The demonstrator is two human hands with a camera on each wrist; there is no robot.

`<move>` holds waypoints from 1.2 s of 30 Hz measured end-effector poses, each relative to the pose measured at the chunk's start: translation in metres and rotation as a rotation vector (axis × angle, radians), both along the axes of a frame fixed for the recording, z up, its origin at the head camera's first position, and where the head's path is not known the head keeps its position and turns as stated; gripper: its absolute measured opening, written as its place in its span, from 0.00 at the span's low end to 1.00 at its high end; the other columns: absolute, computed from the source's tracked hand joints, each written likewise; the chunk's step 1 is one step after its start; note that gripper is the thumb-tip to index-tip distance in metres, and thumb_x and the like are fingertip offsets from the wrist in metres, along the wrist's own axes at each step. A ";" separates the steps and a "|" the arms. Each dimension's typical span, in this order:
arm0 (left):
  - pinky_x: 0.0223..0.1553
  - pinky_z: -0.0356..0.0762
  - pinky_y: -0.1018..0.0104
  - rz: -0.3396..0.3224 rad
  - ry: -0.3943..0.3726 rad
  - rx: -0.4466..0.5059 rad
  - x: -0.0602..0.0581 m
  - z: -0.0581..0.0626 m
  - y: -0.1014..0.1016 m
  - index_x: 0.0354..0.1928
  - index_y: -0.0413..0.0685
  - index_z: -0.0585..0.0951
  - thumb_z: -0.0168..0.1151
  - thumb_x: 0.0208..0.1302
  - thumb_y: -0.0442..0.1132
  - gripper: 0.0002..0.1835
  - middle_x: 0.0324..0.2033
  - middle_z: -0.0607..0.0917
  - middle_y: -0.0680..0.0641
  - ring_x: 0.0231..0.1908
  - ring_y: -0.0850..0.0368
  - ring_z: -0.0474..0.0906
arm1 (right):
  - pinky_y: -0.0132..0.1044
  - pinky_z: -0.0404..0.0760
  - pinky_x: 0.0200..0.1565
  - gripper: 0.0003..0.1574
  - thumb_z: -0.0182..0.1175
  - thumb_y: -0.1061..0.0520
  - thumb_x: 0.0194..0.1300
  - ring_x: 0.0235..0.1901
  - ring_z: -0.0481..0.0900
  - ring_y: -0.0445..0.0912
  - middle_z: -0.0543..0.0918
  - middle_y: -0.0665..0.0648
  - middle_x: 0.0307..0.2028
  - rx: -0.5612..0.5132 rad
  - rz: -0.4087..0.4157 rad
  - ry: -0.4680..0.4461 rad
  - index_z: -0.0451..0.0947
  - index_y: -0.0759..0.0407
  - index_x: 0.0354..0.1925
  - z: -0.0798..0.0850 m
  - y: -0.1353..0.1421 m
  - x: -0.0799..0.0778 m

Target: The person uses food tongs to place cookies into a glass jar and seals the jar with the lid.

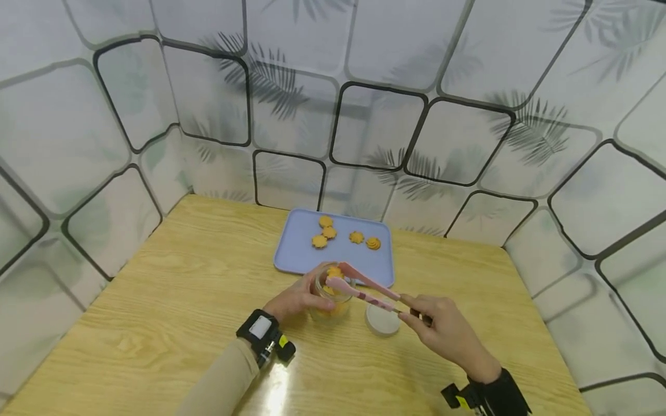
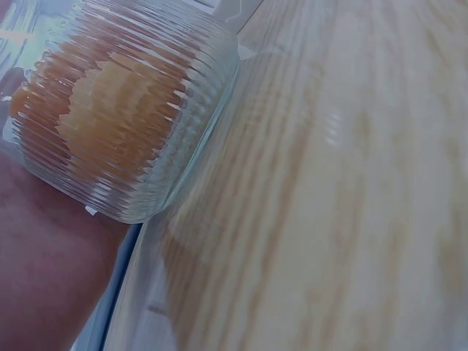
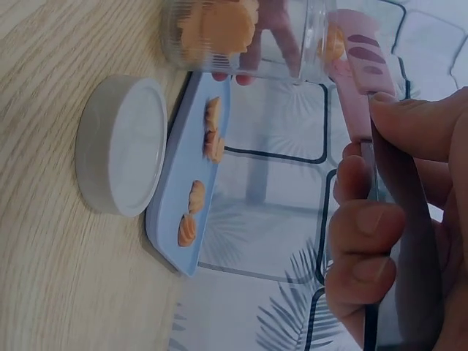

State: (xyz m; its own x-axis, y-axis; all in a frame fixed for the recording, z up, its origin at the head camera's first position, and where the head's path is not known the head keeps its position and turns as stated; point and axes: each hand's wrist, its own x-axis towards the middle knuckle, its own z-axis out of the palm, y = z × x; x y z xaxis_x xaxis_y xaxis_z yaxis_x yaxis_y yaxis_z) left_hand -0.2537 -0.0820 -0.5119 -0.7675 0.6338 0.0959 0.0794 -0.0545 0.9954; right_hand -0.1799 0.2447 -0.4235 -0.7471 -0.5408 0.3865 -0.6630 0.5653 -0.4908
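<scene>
My left hand (image 1: 293, 300) grips a ribbed glass jar (image 1: 332, 316), its mouth uncovered. Orange-yellow cookies (image 2: 117, 110) fill part of the jar in the left wrist view. A pair of tongs (image 1: 366, 297) with pink tips and metal handles is held in my right hand (image 1: 446, 334), thumb on one side and fingers on the other. Its pink tips reach the jar's mouth, where a cookie (image 3: 334, 42) shows between them in the right wrist view. Whether the tips press on that cookie is unclear.
Behind the jar lies a blue tray (image 1: 298, 254) with several flower-shaped cookies (image 1: 319, 241) and a swirled one (image 1: 373, 243). A round white lid (image 1: 382, 321) rests on the wooden table (image 1: 171, 300), right of the jar and under the tongs. Patterned curtains (image 1: 291, 121) surround the table.
</scene>
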 end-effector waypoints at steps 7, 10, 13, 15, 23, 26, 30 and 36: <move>0.66 0.66 0.48 0.010 0.044 -0.043 -0.003 -0.002 0.000 0.81 0.55 0.54 0.72 0.62 0.50 0.50 0.77 0.57 0.43 0.72 0.42 0.55 | 0.24 0.60 0.21 0.20 0.69 0.62 0.64 0.18 0.55 0.26 0.71 0.35 0.23 0.076 -0.036 0.068 0.85 0.64 0.55 0.002 -0.002 0.002; 0.66 0.67 0.50 -0.003 0.029 -0.030 -0.002 -0.002 0.002 0.81 0.56 0.53 0.72 0.63 0.48 0.50 0.78 0.55 0.44 0.74 0.41 0.52 | 0.24 0.60 0.20 0.20 0.69 0.61 0.64 0.18 0.54 0.26 0.69 0.34 0.22 0.095 -0.055 0.079 0.85 0.63 0.54 0.003 -0.003 0.005; 0.68 0.65 0.49 -0.015 0.022 -0.015 -0.002 -0.002 0.003 0.81 0.54 0.52 0.72 0.63 0.46 0.50 0.78 0.55 0.46 0.76 0.41 0.50 | 0.23 0.60 0.20 0.20 0.69 0.60 0.64 0.17 0.54 0.26 0.69 0.33 0.22 0.111 -0.068 0.081 0.86 0.63 0.54 0.004 -0.003 0.007; 0.70 0.62 0.47 -0.013 0.013 -0.014 -0.001 -0.003 0.003 0.81 0.54 0.53 0.72 0.63 0.45 0.50 0.79 0.54 0.47 0.77 0.42 0.48 | 0.23 0.59 0.20 0.19 0.69 0.60 0.65 0.17 0.54 0.26 0.69 0.33 0.22 0.119 -0.070 0.075 0.85 0.62 0.55 0.004 -0.003 0.007; 0.68 0.66 0.48 -0.012 0.011 -0.003 -0.001 -0.003 0.002 0.79 0.60 0.57 0.72 0.63 0.43 0.47 0.76 0.59 0.45 0.76 0.42 0.52 | 0.23 0.60 0.20 0.19 0.69 0.60 0.65 0.17 0.55 0.26 0.71 0.34 0.23 0.105 -0.052 0.057 0.86 0.62 0.54 0.003 -0.003 0.006; 0.66 0.68 0.48 -0.016 0.029 0.001 -0.002 -0.003 0.001 0.79 0.60 0.58 0.72 0.63 0.44 0.46 0.73 0.63 0.41 0.72 0.43 0.58 | 0.23 0.60 0.20 0.19 0.69 0.61 0.65 0.17 0.55 0.26 0.71 0.34 0.23 0.098 -0.047 0.055 0.86 0.62 0.54 0.003 -0.003 0.007; 0.66 0.68 0.51 -0.017 0.039 0.004 -0.002 -0.004 0.001 0.79 0.57 0.57 0.72 0.63 0.43 0.47 0.72 0.65 0.41 0.70 0.46 0.61 | 0.24 0.61 0.20 0.20 0.69 0.61 0.65 0.17 0.56 0.26 0.72 0.35 0.23 0.076 -0.034 0.039 0.85 0.64 0.55 0.001 -0.003 0.007; 0.63 0.72 0.58 -0.039 0.016 0.064 -0.002 -0.005 0.001 0.78 0.57 0.59 0.71 0.63 0.39 0.45 0.69 0.69 0.39 0.67 0.45 0.67 | 0.27 0.64 0.16 0.20 0.65 0.64 0.68 0.15 0.58 0.27 0.80 0.47 0.24 -0.090 0.015 -0.166 0.82 0.68 0.57 -0.004 0.001 -0.003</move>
